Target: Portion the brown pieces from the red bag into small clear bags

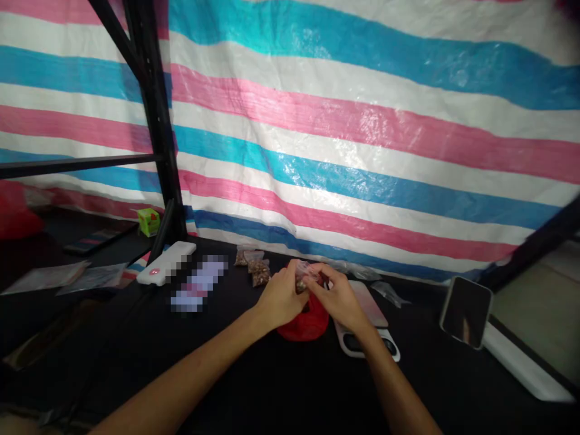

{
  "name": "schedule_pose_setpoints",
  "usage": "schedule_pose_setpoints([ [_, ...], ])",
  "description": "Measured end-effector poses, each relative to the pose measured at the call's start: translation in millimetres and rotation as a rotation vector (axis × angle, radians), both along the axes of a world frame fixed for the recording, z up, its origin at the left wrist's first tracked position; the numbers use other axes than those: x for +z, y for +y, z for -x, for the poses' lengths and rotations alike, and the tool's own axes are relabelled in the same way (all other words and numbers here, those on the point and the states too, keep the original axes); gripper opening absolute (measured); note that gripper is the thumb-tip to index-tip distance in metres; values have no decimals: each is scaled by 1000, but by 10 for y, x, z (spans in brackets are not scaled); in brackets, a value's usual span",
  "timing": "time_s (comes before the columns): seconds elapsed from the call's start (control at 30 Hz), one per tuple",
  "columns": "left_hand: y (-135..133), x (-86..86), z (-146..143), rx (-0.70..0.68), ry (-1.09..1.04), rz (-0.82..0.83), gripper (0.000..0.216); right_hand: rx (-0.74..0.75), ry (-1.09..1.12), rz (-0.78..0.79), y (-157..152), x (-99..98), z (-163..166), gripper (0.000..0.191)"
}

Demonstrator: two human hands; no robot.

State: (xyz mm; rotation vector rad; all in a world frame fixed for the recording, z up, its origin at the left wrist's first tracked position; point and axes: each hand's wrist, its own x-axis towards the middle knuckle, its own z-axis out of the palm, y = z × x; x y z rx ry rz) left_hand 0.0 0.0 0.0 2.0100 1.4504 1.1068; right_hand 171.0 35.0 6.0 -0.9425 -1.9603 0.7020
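Observation:
Between my two hands is a small clear plastic bag point(302, 273) with brownish bits inside. My left hand point(284, 296) grips its left side, fingers closed. The fingers of my right hand point(336, 296) pinch the bag near its top edge. Directly beneath lies a red plastic bag point(306, 326), partly covered by my hands. Several filled small bags point(258, 269) of brown bits sit just left of my left hand. A white kitchen scale point(369, 305) is under my right wrist, its display partly hidden by the forearm.
A white power bank point(167, 263) and a blurred-out flat item point(199, 284) lie to the left. Flat clear bags point(93, 278) are farther left, near a green box point(148, 222). A phone point(466, 312) leans at the right. Striped sheeting point(362, 127) hangs behind a black metal post point(156, 121).

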Motion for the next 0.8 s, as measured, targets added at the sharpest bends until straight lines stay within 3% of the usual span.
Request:
schedule_pose_setpoints([
  [0.13,109,-212,51,44,95,51,26,104,-220,98,-94,84,-167,32],
  [0.27,127,-398,225,166,139,113,22,-65,-607,39,-165,70,-299,29],
  [0.4,148,-507,384,141,5,149,19,-64,-710,100,-156,-25,-261,38],
  [0.53,138,-495,460,161,-53,201,19,-60,-692,105,-99,-114,-203,41],
  [0.67,142,-406,491,249,-167,135,18,-202,-771,6,-6,-160,-294,40],
  [0.8,126,-337,527,389,11,114,13,-330,-769,-154,53,-149,-309,35],
])
